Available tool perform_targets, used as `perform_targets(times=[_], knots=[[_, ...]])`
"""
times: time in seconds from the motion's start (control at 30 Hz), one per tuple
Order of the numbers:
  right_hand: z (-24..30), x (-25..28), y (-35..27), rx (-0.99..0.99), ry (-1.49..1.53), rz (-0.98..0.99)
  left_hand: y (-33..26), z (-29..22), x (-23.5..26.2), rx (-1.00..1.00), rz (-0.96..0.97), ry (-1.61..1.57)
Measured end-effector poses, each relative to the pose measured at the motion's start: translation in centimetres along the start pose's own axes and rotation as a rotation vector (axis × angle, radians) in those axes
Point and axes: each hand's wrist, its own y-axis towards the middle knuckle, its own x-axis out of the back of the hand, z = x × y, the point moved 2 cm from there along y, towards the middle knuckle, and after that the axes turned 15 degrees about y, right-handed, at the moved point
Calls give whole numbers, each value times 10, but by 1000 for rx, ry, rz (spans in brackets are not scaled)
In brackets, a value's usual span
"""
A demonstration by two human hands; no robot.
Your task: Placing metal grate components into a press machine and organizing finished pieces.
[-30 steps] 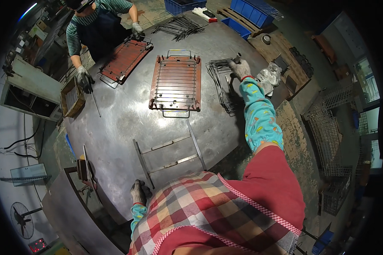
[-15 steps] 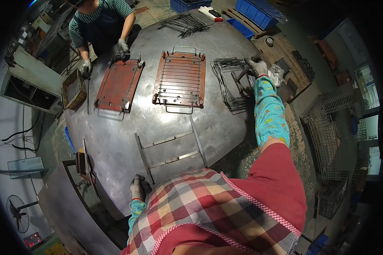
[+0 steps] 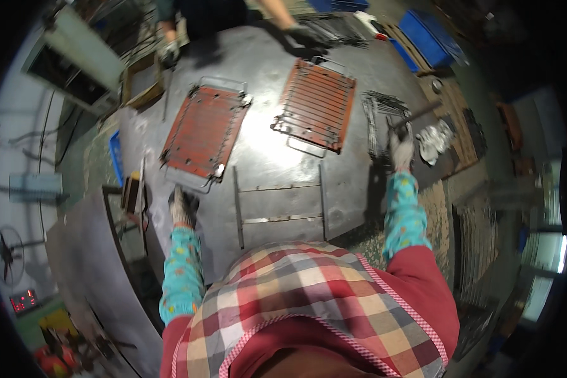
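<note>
My left hand (image 3: pixel 184 208), in a grey glove with dark fingertips, reaches over the metal table just below the left red plate jig (image 3: pixel 205 132). Its fingers look stretched out near the jig's lower wire handle (image 3: pixel 189 179), though blur hides whether they touch. To the right, my gloved right hand (image 3: pixel 402 153) is closed on a dark bar-like tool (image 3: pixel 422 112), beside a pile of bent wire frames (image 3: pixel 377 116). A second red jig (image 3: pixel 318 104), with several parallel wires across it, lies between. Before me rests a metal frame (image 3: pixel 238 208) of two uprights and two crossbars.
Across the metal table (image 3: pixel 346 201), a co-worker's gloved hand (image 3: pixel 169 55) is near a wooden box (image 3: pixel 142 82); the other arm reaches toward dark wire pieces (image 3: pixel 334 31). A crumpled clear bag (image 3: pixel 436 140) and blue bins (image 3: pixel 425 38) are at right.
My left hand has moved forward from the table's near edge to the left jig. My right hand stays by the wire pile, its tool now pointing right. The co-worker's one arm has swung toward the wires.
</note>
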Motion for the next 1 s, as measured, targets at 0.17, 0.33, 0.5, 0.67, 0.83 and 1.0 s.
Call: perform_targets(times=[0.17,0.33,0.5,0.67,0.83,1.0], knots=[[60,-102,-169,-392,-157,747,83,10,-33,170,180,-460],[81,-98,-208,-642,-232,678,65,19,-47,140,33,-241],[91,-57,-152,-433,399,600,12,-10,-13,282,-144,103],[173,-76,-107,-274,267,691,-30,2,36,234,-17,224],[214,-174,-141,-282,117,932,-78,12,75,178,-5,272],[238,-243,-172,-191,77,1208,-101,28,106,257,50,292]])
